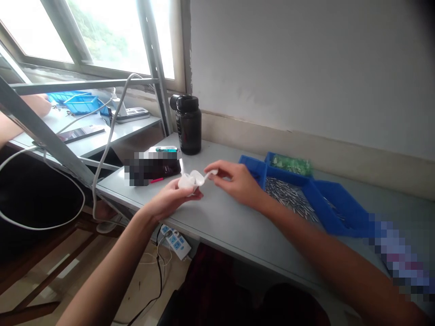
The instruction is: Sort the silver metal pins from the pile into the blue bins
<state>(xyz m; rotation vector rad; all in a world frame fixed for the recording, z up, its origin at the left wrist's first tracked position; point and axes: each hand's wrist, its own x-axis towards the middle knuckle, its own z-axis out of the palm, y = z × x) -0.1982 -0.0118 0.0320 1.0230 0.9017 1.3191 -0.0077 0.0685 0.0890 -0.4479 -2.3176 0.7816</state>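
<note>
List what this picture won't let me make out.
Head view:
White piece: underside, hidden by the left hand.
Its join, if any, with the slim white piece in the right hand: too small.
Another person's arm: upper part, cut off by the left edge.
Lower-right item: pixelated.

Clock centred on white case (185, 182): at 12, black bottle (190, 133); 11, teal pen (166, 150); 9, pinkish-red stick (157, 180); 6–7, white power strip (184, 251) with blue socket squares (177, 245); 2, another white piece (211, 172), pale grey wall (306, 68); 3, blue trays (350, 201), silvery pins (288, 197), green bag (292, 165). Tabletop (217, 213) plain grey.
</note>
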